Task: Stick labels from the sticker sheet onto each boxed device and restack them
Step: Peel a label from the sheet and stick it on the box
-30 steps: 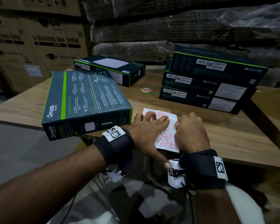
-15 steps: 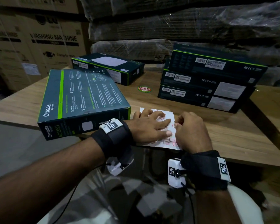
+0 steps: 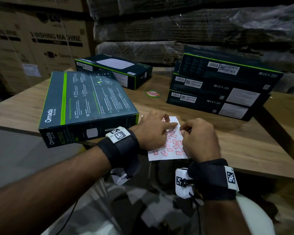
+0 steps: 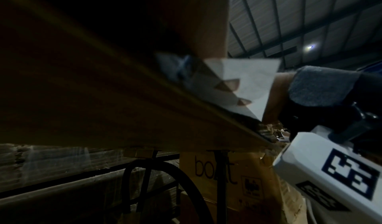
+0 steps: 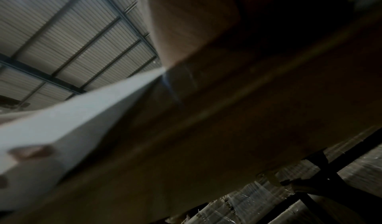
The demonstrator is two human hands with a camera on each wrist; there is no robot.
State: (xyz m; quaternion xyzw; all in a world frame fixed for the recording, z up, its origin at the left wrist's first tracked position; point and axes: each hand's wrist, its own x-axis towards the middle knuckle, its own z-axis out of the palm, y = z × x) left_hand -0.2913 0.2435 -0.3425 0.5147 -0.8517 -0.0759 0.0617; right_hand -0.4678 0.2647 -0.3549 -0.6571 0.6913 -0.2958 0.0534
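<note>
Sticker sheet (image 3: 168, 154) lies on tabletop (image 3: 244, 141) edge, long axis running away from us. Left hand (image 3: 153, 131) presses it flat, fingers straight; right hand (image 3: 199, 141) pinches a label, we think. Nearest box (image 3: 87, 102) sits just left.

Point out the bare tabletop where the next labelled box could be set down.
Bare wood lies right of the sticker sheet, in front of the three-box stack. A narrower strip runs around the round sticker. The near edge is crowded: tilted box, left hand, right hand.
</note>
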